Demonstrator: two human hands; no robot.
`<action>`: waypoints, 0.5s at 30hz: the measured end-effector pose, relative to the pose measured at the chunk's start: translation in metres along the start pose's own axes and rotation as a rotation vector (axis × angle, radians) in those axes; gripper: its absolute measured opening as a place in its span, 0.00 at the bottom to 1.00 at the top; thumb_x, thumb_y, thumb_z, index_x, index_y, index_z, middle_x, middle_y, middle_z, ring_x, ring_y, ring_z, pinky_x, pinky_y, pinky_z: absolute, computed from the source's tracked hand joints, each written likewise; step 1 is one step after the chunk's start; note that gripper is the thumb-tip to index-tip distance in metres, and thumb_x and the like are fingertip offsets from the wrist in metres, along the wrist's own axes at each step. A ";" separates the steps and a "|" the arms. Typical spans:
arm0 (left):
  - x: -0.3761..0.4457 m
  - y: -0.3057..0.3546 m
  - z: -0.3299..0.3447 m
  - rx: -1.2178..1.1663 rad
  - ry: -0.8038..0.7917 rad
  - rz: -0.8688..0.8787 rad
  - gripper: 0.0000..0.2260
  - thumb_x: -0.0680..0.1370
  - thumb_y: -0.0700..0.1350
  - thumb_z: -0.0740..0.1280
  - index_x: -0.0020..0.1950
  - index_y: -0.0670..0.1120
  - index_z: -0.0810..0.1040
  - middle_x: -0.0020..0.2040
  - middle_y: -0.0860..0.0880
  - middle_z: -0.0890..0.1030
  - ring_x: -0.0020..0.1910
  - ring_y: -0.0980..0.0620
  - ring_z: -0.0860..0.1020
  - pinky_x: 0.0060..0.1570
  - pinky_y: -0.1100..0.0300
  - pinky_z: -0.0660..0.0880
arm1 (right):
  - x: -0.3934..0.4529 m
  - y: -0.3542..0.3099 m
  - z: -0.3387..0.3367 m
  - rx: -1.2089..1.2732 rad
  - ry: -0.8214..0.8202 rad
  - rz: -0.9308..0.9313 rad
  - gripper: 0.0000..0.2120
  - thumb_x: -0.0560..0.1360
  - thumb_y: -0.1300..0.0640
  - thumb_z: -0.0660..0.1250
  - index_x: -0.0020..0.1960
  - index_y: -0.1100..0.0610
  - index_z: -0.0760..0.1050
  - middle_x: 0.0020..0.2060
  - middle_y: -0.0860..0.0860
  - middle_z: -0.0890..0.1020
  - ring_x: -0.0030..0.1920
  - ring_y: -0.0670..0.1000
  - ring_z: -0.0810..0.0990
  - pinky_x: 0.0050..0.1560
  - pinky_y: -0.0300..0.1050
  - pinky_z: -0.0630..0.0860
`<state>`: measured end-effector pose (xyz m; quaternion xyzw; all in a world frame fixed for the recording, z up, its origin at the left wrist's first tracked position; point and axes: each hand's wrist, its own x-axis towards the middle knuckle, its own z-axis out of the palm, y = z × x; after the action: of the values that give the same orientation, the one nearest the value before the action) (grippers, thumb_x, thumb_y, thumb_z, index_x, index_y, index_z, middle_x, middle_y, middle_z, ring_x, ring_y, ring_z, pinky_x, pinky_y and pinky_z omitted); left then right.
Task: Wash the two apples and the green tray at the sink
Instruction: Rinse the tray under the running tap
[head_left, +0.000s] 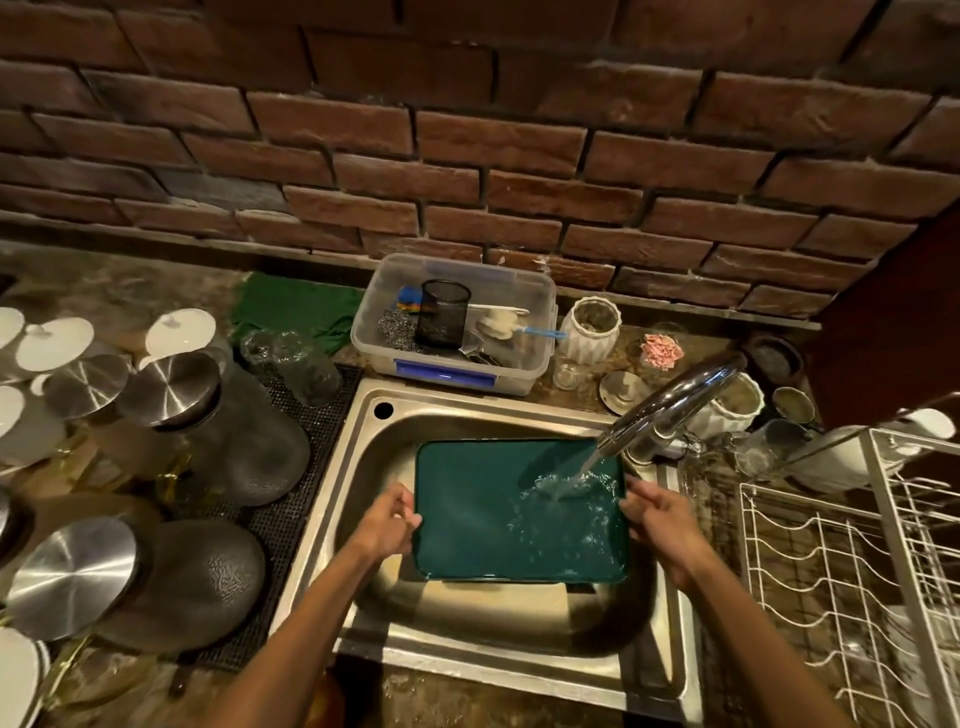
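- Brick wall (467, 145) stands behind a stone worktop (130, 296) crowded with kitchen things.
- Steel sink (363, 441) holds the green tray (493, 519), which lies flat inside it with the hollow side up. Water from the tap (675, 400) falls on its far right part and spreads there.
- Task progress, as I judge it: the tray is being rinsed now, so this step is in hand but not finished. The two apples are not visible anywhere, so I cannot tell if they are washed already or are waiting.
- Left hand (387, 525) grips the left edge of the tray with curled fingers; right hand (654, 519) grips the right edge in the same way.
- Wire rack (831, 571) at the right looks to have no dishes in its slots.
- Clear box (535, 332) behind the sink contains a black mesh cup (444, 314), a steel scourer (397, 327), a brush and some coloured small things.
- White jar (592, 327) beside the box is open; its content is too dim to name.
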<state>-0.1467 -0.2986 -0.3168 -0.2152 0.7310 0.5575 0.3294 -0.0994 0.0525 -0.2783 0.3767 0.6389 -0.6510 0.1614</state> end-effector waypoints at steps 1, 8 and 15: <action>0.001 -0.001 0.005 -0.009 -0.011 -0.013 0.17 0.81 0.26 0.55 0.38 0.44 0.65 0.39 0.46 0.67 0.38 0.48 0.68 0.39 0.57 0.67 | 0.000 -0.006 -0.005 -0.034 0.000 -0.019 0.18 0.81 0.66 0.62 0.68 0.54 0.76 0.51 0.55 0.87 0.52 0.55 0.86 0.43 0.46 0.82; -0.013 -0.002 0.033 -0.072 -0.115 -0.105 0.17 0.81 0.29 0.55 0.36 0.46 0.68 0.34 0.47 0.69 0.31 0.51 0.68 0.30 0.62 0.67 | -0.007 -0.031 -0.024 -0.216 -0.073 -0.105 0.16 0.81 0.66 0.63 0.62 0.48 0.77 0.49 0.44 0.88 0.50 0.44 0.87 0.46 0.40 0.81; -0.024 0.001 0.017 0.095 -0.150 -0.090 0.14 0.83 0.31 0.58 0.41 0.45 0.66 0.39 0.46 0.71 0.34 0.51 0.71 0.28 0.59 0.73 | -0.005 -0.020 -0.026 -0.273 -0.056 -0.003 0.11 0.80 0.69 0.62 0.56 0.58 0.80 0.48 0.56 0.88 0.52 0.55 0.86 0.52 0.51 0.83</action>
<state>-0.1272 -0.2834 -0.3014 -0.1896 0.7194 0.5216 0.4177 -0.1026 0.0788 -0.2580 0.3319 0.7175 -0.5683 0.2280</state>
